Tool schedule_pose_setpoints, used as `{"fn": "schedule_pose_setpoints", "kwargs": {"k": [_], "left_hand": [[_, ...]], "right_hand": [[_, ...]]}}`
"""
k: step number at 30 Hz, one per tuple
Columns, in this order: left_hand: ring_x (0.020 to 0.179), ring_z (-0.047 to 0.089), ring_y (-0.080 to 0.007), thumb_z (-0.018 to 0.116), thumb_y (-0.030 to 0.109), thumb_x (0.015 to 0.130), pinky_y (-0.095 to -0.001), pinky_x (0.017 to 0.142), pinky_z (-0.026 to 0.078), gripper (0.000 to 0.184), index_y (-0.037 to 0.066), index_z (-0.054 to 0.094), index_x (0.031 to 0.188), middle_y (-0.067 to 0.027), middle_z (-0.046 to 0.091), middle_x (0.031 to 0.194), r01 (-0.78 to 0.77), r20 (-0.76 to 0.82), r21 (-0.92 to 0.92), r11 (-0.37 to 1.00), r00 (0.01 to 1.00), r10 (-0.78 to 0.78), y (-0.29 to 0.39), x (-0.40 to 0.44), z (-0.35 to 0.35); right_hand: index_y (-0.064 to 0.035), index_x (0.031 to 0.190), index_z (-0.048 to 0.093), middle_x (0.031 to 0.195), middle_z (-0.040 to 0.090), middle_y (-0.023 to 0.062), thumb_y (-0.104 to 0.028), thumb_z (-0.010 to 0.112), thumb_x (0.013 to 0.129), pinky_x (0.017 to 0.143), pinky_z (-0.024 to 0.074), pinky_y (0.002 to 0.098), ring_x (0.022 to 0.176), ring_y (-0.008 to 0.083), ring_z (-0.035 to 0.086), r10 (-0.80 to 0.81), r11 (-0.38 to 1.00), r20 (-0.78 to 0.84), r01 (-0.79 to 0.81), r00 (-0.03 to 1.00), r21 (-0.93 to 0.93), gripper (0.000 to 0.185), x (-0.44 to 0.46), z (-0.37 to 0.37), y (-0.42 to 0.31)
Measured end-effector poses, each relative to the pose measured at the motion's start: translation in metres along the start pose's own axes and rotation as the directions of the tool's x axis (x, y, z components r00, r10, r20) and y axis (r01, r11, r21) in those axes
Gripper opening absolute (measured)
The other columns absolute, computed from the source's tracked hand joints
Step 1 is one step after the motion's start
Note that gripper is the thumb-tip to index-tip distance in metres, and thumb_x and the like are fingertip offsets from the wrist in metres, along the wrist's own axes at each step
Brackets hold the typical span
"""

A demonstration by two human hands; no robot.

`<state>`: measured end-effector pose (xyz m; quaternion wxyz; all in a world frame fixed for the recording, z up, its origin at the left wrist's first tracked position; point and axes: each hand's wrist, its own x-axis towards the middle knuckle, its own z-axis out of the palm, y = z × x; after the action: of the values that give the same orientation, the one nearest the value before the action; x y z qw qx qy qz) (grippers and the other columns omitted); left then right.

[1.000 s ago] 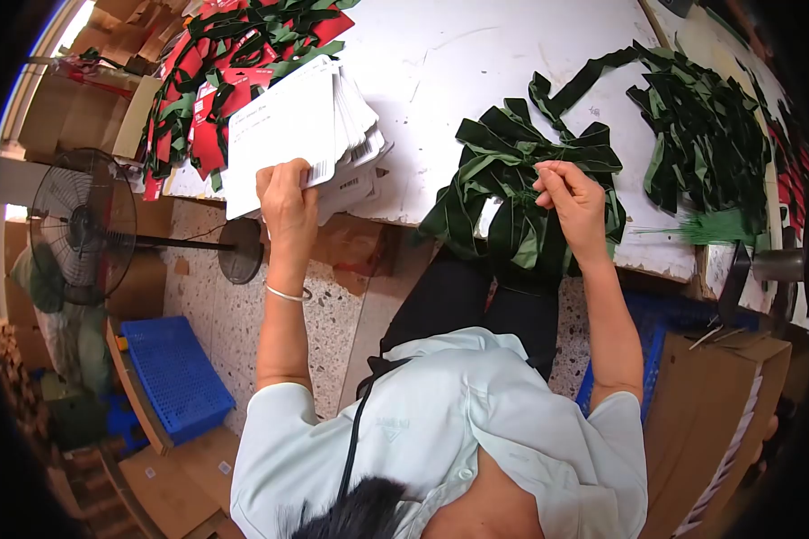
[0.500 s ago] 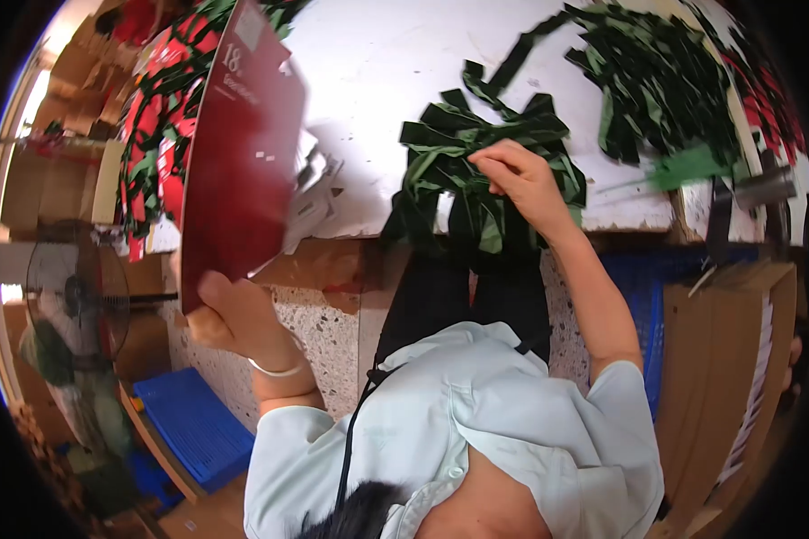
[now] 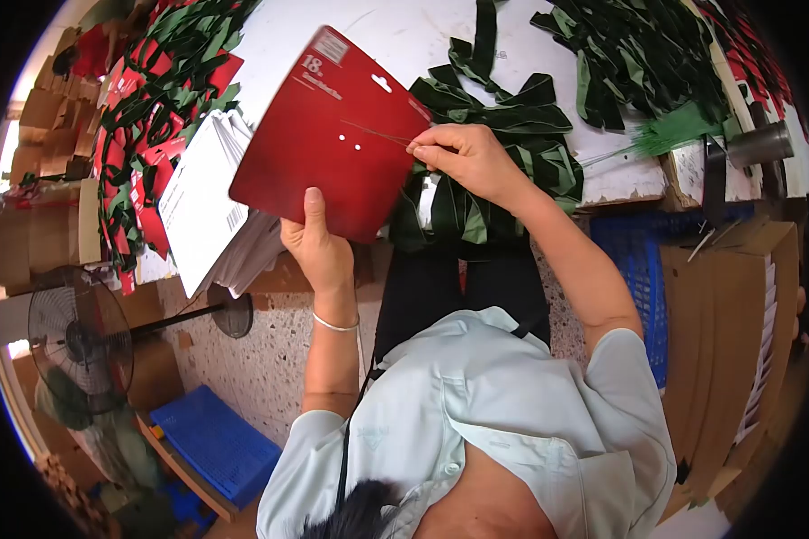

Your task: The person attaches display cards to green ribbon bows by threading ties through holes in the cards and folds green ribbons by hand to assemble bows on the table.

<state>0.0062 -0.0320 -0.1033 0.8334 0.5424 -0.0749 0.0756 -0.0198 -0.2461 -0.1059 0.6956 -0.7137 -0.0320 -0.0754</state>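
My left hand [image 3: 322, 256] grips the lower edge of a red printed card [image 3: 301, 153], its thumb on the front. Two small white holes show near the card's middle, and a hanging slot lies near its top edge. With thumb and forefinger pinched, my right hand [image 3: 476, 162] holds a thin wire [image 3: 379, 134] whose strands reach across the card's face above the holes. Behind and below that hand, a dark green velvet ribbon bow [image 3: 535, 121] with many loops lies at the table's front edge. The card covers part of it.
White cards [image 3: 211, 193] are stacked at the table's front left. Beyond them lie red cards with green bows [image 3: 148, 135]. More green ribbon [image 3: 638, 63] is heaped at the right, near green wires [image 3: 679, 130] and a metal cylinder [image 3: 760, 144]. A fan [image 3: 81, 332] stands left.
My left hand has brought the red card rightward and turned its face toward me. My right hand has moved left from above the bow to the card's right edge, with the wire now visible.
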Motion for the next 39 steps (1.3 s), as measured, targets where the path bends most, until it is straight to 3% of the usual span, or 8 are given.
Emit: {"fn": "schedule_pose_setpoints", "kwargs": {"k": [9, 23, 27, 28, 30, 34, 35, 39], "left_hand": [[0.100, 0.061, -0.0162, 0.059, 0.009, 0.093, -0.0308, 0.090, 0.050, 0.021, 0.002, 0.061, 0.113, -0.0078, 0.063, 0.112, -0.121, -0.010, -0.025, 0.992, 0.993, 0.121, 0.021, 0.008, 0.006], [0.094, 0.058, -0.0111, 0.061, -0.001, 0.089, -0.0261, 0.084, 0.047, 0.019, -0.002, 0.063, 0.108, -0.0057, 0.065, 0.107, -0.235, 0.084, 0.124, 0.964, 0.971, 0.225, -0.001, -0.007, 0.008], [0.088, 0.060, -0.0158, 0.061, -0.005, 0.086, -0.0265, 0.080, 0.048, 0.019, -0.005, 0.064, 0.105, -0.0075, 0.066, 0.101, -0.292, 0.222, 0.509, 0.809, 0.953, 0.205, 0.003, -0.019, 0.014], [0.087, 0.063, -0.0228, 0.063, -0.006, 0.082, -0.0294, 0.080, 0.049, 0.018, -0.005, 0.064, 0.100, -0.0116, 0.067, 0.098, -0.492, 0.396, 0.569, 0.659, 0.866, 0.304, 0.006, -0.019, 0.021], [0.089, 0.065, -0.0314, 0.066, -0.008, 0.068, -0.0369, 0.078, 0.051, 0.031, -0.002, 0.066, 0.099, -0.0149, 0.067, 0.096, -0.680, 0.633, 0.509, 0.528, 0.711, 0.306, 0.003, -0.021, 0.029], [0.099, 0.060, -0.0309, 0.062, -0.012, 0.061, -0.0348, 0.083, 0.049, 0.045, 0.001, 0.067, 0.104, -0.0110, 0.066, 0.097, -0.754, 0.793, 0.480, 0.449, 0.591, 0.145, -0.017, -0.046, 0.032], [0.101, 0.058, -0.0293, 0.060, -0.014, 0.058, -0.0338, 0.083, 0.048, 0.052, 0.002, 0.067, 0.107, -0.0090, 0.065, 0.098, -0.754, 0.810, 0.477, 0.452, 0.576, 0.107, -0.026, -0.053, 0.030], [0.102, 0.056, -0.0281, 0.066, -0.006, 0.059, -0.0342, 0.083, 0.048, 0.052, 0.004, 0.066, 0.110, -0.0069, 0.063, 0.099, -0.805, 0.855, 0.448, 0.389, 0.513, 0.076, -0.063, -0.077, 0.022]], "right_hand": [[0.0004, 0.096, 0.069, 0.073, 0.064, 0.0009, -0.017, 0.061, 0.090, 0.059, 0.0452, 0.0215, 0.063, 0.0054, 0.056, 0.135, 0.972, 0.177, -0.096, 0.975, -0.213, 0.020, 0.014, -0.006, -0.004], [0.0012, 0.094, 0.068, 0.070, 0.061, 0.0007, -0.018, 0.060, 0.091, 0.061, 0.0439, 0.0222, 0.065, 0.0061, 0.053, 0.149, 0.985, 0.157, -0.133, 0.976, -0.108, 0.021, 0.015, -0.006, -0.001], [0.0026, 0.097, 0.067, 0.078, 0.066, 0.0035, -0.011, 0.061, 0.088, 0.064, 0.0464, 0.0236, 0.070, 0.0072, 0.056, 0.182, 0.980, 0.148, -0.167, 0.972, -0.112, 0.018, 0.012, -0.009, -0.004], [0.0026, 0.097, 0.067, 0.078, 0.066, 0.0035, -0.011, 0.061, 0.088, 0.064, 0.0464, 0.0236, 0.070, 0.0072, 0.056, 0.189, 0.978, 0.147, -0.173, 0.971, -0.113, 0.018, 0.008, -0.012, -0.004], [-0.0018, 0.092, 0.068, 0.075, 0.066, 0.0107, -0.018, 0.063, 0.085, 0.064, 0.0487, 0.0300, 0.067, 0.0153, 0.061, -0.069, 0.989, 0.100, 0.081, 0.993, -0.122, 0.018, -0.005, -0.025, -0.003], [0.0039, 0.102, 0.061, 0.085, 0.067, 0.0063, -0.001, 0.056, 0.088, 0.063, 0.0478, 0.0270, 0.070, 0.0090, 0.057, -0.066, 0.991, -0.518, -0.003, 0.853, -0.132, 0.016, -0.040, -0.068, 0.008], [0.0021, 0.104, 0.061, 0.089, 0.064, 0.0058, -0.001, 0.056, 0.089, 0.060, 0.0461, 0.0259, 0.064, 0.0085, 0.054, -0.179, 0.941, -0.627, -0.054, 0.758, -0.334, 0.017, -0.057, -0.075, 0.005], [-0.0038, 0.111, 0.061, 0.100, 0.059, 0.0122, -0.004, 0.065, 0.077, 0.071, 0.0482, 0.0361, 0.079, 0.0275, 0.058, -0.425, 0.601, -0.294, 0.023, 0.856, -0.799, 0.034, -0.092, -0.052, -0.004]]}}
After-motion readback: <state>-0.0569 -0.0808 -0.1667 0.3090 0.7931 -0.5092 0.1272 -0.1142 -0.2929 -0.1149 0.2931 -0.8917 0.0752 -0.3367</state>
